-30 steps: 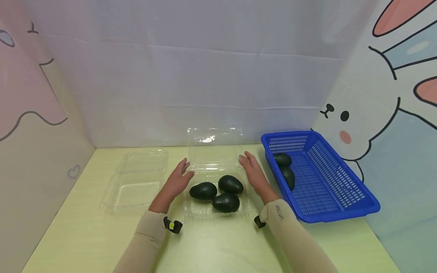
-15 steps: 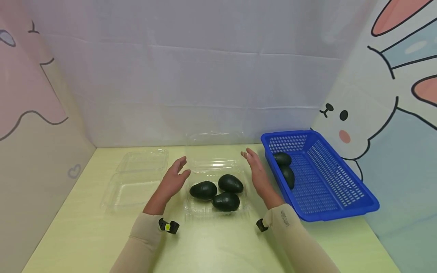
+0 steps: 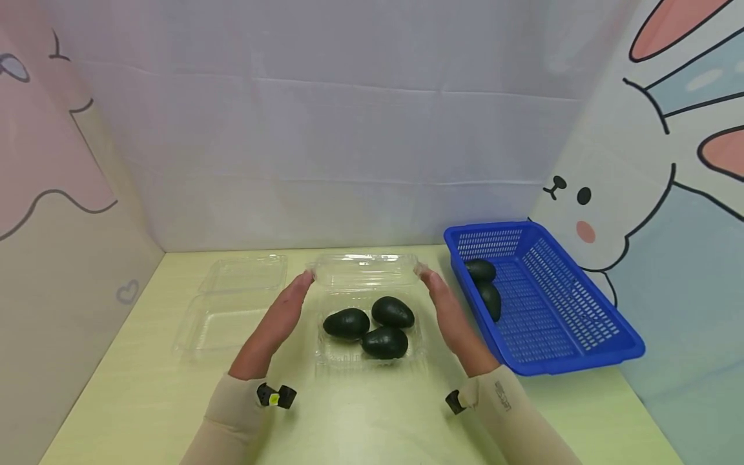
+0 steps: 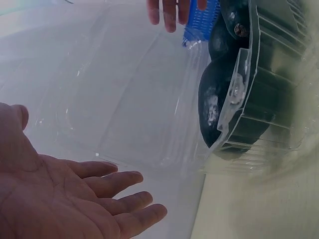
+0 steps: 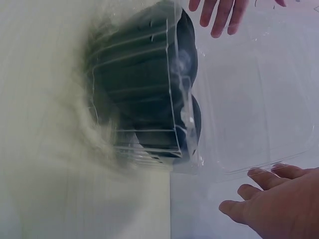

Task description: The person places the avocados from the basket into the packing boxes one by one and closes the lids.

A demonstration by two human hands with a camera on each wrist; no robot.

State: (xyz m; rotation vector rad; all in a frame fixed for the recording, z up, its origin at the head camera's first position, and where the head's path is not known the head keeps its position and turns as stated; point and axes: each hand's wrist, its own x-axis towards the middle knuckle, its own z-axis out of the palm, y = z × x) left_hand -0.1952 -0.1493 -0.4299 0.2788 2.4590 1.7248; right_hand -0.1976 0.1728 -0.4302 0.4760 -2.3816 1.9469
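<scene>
Three dark green avocados [image 3: 385,343] lie in the base of a clear plastic clamshell box [image 3: 323,354], in the middle of the head view. Its hinged lid [image 3: 366,271] stands raised behind them. My left hand [image 3: 285,310] is at the lid's left edge, its fingertips overlapping the corner in the head view. On the other side, my right hand [image 3: 446,311] reaches the lid's right edge. In the left wrist view the left hand [image 4: 94,196] has its palm turned up and fingers extended. The right hand [image 5: 281,194] shows extended fingers close beside the clear lid in its wrist view.
A blue perforated basket [image 3: 558,368] stands at the right, with two more avocados [image 3: 490,300] along its left wall. Another clear clamshell box [image 3: 232,316] lies unfolded on the table [image 3: 372,420] at the left. A white cloth [image 3: 372,129] hangs behind the table.
The lid's top edge has come down in the head view, so the lid looks shorter. Both hands first drew slightly apart, then moved to the lid's sides. The avocados stayed put.
</scene>
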